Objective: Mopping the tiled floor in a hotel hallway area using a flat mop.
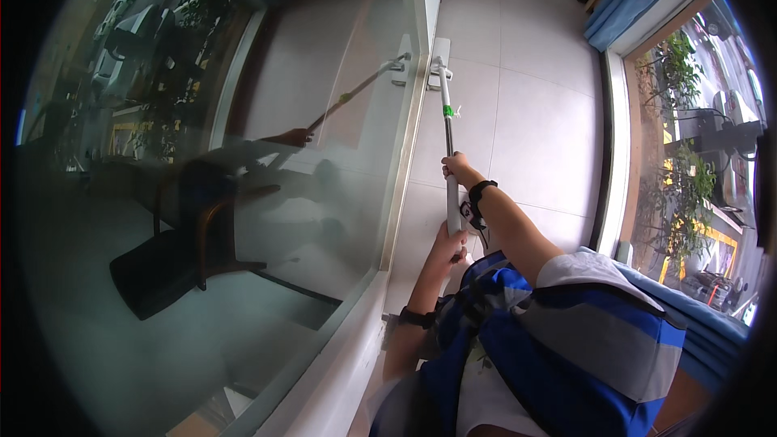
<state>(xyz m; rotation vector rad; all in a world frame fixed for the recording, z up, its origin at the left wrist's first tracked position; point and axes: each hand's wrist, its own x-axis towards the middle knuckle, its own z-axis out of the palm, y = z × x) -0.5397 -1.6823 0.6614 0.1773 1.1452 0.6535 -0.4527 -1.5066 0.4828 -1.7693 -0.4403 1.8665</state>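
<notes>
A long-handled flat mop lies ahead of me, its pole [446, 92] slanting down to a flat white head [442, 48] on the tiled floor. My right hand [459, 169] is wrapped around the dark metal stretch of the pole, just beyond the white grip sleeve [453, 203]. Closer to my body, my left hand [452, 244] grips the lower end of that sleeve. A green tie [448, 111] is wound around the pole partway along. The mop head sits against the frame at the base of the glass partition.
A glass partition [340, 206] with a pale frame [403, 185] runs along my left, showing reflections and a dark chair [164, 267]. To my right are a window [686, 164] and blue curtains [637, 3]. Grey floor tiles [540, 133] extend between them.
</notes>
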